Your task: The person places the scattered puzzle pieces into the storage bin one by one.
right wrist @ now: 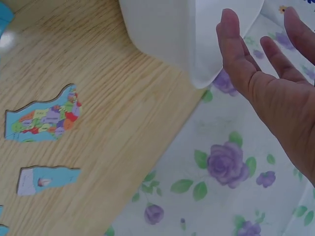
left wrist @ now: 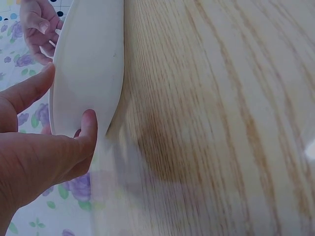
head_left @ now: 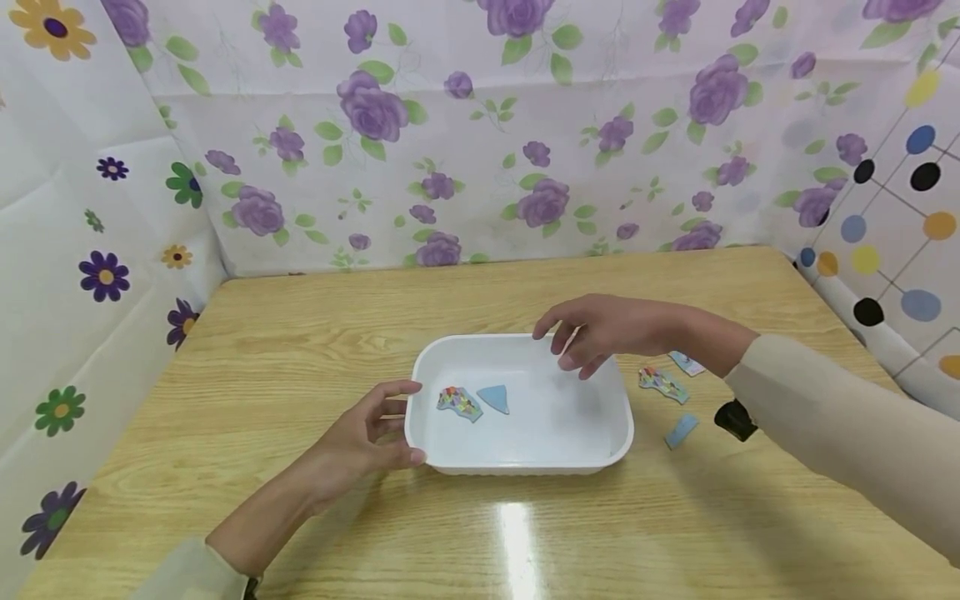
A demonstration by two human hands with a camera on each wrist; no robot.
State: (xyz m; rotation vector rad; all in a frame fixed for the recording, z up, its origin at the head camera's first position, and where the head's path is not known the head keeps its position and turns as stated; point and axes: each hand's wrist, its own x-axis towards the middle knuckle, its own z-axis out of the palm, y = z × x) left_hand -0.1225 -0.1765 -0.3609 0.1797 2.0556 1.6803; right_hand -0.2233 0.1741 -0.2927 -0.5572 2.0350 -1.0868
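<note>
A white plastic tray (head_left: 525,457) stands on the wooden table. My left hand (head_left: 378,433) holds its left end, thumb near the front corner and fingers along the outer side; in the left wrist view the thumb (left wrist: 89,129) touches the wall. Inside the tray lie a multicoloured map puzzle piece (head_left: 460,403) and a plain blue puzzle piece (head_left: 494,398). Over the tray's back right corner hovers my right hand (head_left: 600,329), its fingers spread, loosely bent and holding nothing. Right of the tray lies another map puzzle piece (head_left: 663,384).
More puzzle pieces lie on the table's right: a blue piece (head_left: 682,431) and a pale-and-blue piece (right wrist: 48,180), partly behind my forearm in the head view. A dark object (head_left: 736,419) shows beside the right sleeve. Floral sheets (head_left: 480,150) hang behind the table.
</note>
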